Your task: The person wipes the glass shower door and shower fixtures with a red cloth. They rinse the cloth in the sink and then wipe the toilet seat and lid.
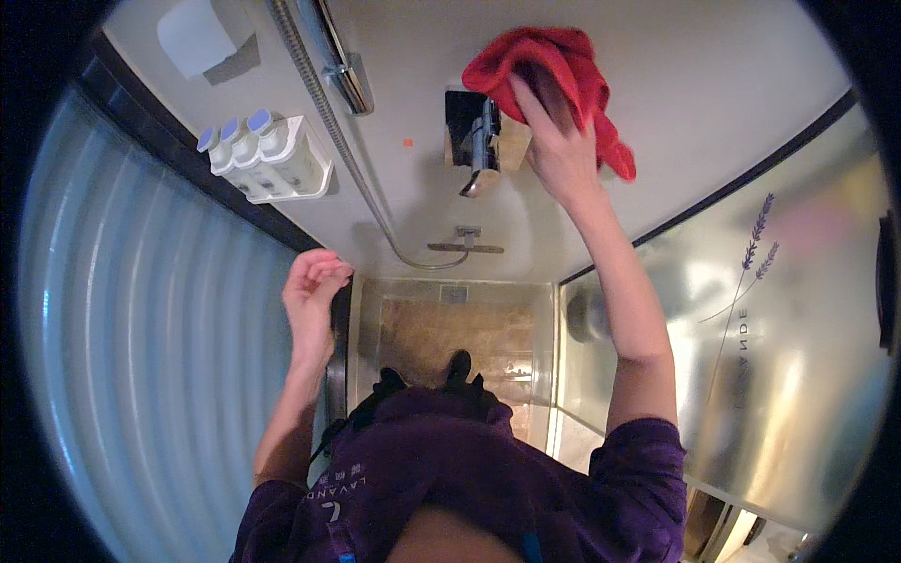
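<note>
My right hand (563, 144) grips a bunched red cloth (598, 84) against the pale shower wall, at the upper right of a chrome mixer tap (481, 151) with a square plate. Folds of the cloth hide part of my fingers. On the other side, my left hand (314, 278) is raised with its fingers curled, near the dark frame edge at the left. Whether something small sits between those fingertips, I cannot tell.
A white holder (320, 179) with several pump bottles hangs on the wall at left. A metal shower hose (331, 119) loops past a slide bar (341, 77). Ribbed glass (169, 295) stands left, a frosted glass panel (795, 338) right. A floor drain (454, 293) lies below.
</note>
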Motion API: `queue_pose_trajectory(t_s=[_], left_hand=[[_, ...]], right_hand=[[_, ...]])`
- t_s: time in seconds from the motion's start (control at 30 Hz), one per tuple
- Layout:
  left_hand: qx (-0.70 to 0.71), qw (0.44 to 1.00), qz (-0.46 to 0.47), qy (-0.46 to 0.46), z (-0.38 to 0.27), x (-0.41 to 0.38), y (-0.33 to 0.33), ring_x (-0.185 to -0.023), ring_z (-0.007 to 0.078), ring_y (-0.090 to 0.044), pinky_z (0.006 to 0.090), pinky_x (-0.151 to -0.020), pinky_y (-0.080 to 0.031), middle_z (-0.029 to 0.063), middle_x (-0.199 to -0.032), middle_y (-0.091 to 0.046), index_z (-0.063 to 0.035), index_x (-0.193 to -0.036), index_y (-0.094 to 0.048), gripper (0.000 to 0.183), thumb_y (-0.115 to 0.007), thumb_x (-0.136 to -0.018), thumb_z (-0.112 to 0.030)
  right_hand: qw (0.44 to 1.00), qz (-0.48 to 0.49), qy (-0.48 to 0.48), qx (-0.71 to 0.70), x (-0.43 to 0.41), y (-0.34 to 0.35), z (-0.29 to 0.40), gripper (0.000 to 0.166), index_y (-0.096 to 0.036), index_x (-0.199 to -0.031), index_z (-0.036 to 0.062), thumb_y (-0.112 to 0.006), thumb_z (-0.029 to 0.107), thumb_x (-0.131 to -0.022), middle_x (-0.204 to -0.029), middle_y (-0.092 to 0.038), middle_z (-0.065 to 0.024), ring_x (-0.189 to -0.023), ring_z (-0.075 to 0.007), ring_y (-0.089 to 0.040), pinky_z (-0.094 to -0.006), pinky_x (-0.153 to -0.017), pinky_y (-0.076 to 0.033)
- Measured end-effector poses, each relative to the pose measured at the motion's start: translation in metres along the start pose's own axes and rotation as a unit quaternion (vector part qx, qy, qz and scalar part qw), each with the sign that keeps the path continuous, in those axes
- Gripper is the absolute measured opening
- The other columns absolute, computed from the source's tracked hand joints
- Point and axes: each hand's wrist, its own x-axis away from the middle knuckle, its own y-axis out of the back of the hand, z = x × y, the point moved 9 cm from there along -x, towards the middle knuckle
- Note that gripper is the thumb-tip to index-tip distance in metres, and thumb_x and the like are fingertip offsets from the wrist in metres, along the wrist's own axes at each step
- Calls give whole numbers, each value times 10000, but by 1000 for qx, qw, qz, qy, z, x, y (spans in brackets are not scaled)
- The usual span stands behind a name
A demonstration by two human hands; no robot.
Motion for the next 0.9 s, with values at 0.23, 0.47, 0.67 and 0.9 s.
queue_pose_trajectory(t_s=[0.23, 0.47, 0.67, 0.9], left_hand=[[0, 994, 111, -20, -6, 15, -66, -943, 89, -612, 232, -860, -489, -2, -1017, -652, -44, -1102, -645, 222, -684, -922, 80], [-12, 998, 56, -12, -6, 19, -16, -905, 115, -635, 259, -834, -506, 18, -974, -685, -48, -1090, -648, 199, -668, -922, 57], [-15, 999, 18, 31, 8, 9, 14, -875, 128, -657, 277, -806, -529, 34, -951, -702, -61, -1097, -657, 202, -677, -923, 39], [18, 995, 91, 26, 21, 5, -37, -891, 141, -650, 285, -818, -529, 31, -957, -683, -46, -1075, -652, 202, -668, -911, 71]], right_hand=[[996, -13, -53, 67, 57, -71, 9, 545, -624, -1295, 54, -674, 10, -754, -1326, -593, -201, -1221, -416, -544, -586, -1013, -400], [958, 182, -209, -74, 165, -93, 18, 589, -593, -1338, 34, -550, -119, -771, -1162, -659, -258, -1112, -438, -627, -501, -946, -511], [959, -47, -275, -41, 98, -25, -5, 453, -594, -1234, -15, -565, -84, -788, -1121, -632, -278, -1041, -494, -603, -546, -874, -505], [948, -204, -242, 15, 45, -32, -16, 565, -573, -1228, 21, -615, -48, -668, -1193, -528, -258, -1048, -491, -542, -539, -929, -461]])
